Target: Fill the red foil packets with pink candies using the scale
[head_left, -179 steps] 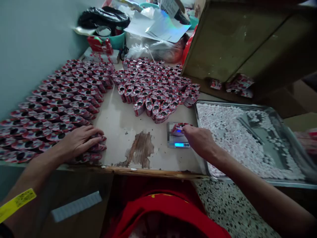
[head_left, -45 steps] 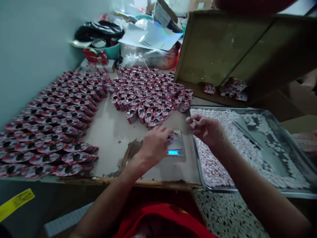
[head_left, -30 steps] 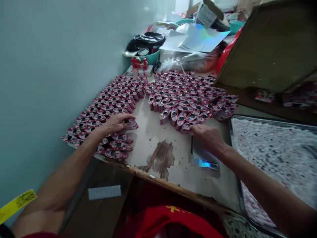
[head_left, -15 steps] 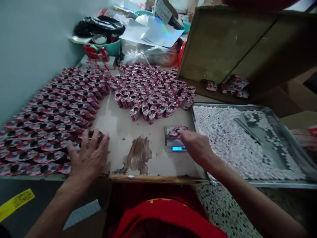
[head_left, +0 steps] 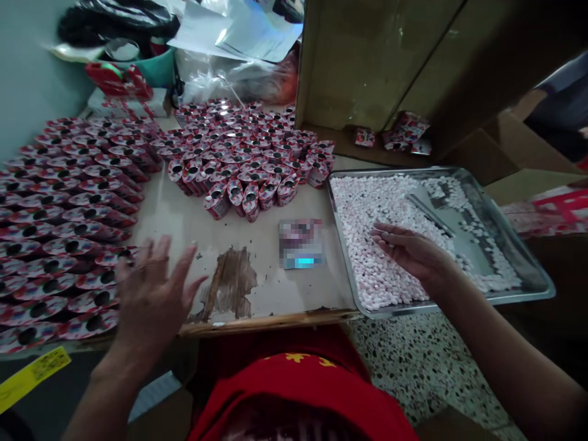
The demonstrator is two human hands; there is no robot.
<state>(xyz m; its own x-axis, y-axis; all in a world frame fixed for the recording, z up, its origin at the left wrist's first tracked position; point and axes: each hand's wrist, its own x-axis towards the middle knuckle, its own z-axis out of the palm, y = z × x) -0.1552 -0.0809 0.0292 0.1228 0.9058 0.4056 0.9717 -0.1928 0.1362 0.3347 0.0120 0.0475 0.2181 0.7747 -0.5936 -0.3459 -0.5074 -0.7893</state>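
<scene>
Left grip [head_left: 149, 294] hangs spread wide, palm down, nothing visible in it, over the near end of the packet rows [head_left: 68, 214] on the desk [head_left: 271, 294]. Right grip [head_left: 411, 250] half-curled over white pellets [head_left: 367, 269] in a metal tray [head_left: 472, 251]; unclear whether it pinches any. Between hands, one packet [head_left: 299, 229] sits on a small lit scale [head_left: 304, 261], detail blurred. Beyond: a looser packet cluster [head_left: 250, 159], then papers [head_left: 248, 30] and a cardboard box [head_left: 358, 61].

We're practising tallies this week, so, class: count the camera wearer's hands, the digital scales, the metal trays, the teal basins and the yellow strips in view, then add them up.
Hands: 2 (left hand, right hand)
Digital scale: 1
Metal tray: 1
Teal basin: 1
Yellow strip: 1
Total: 6
</scene>
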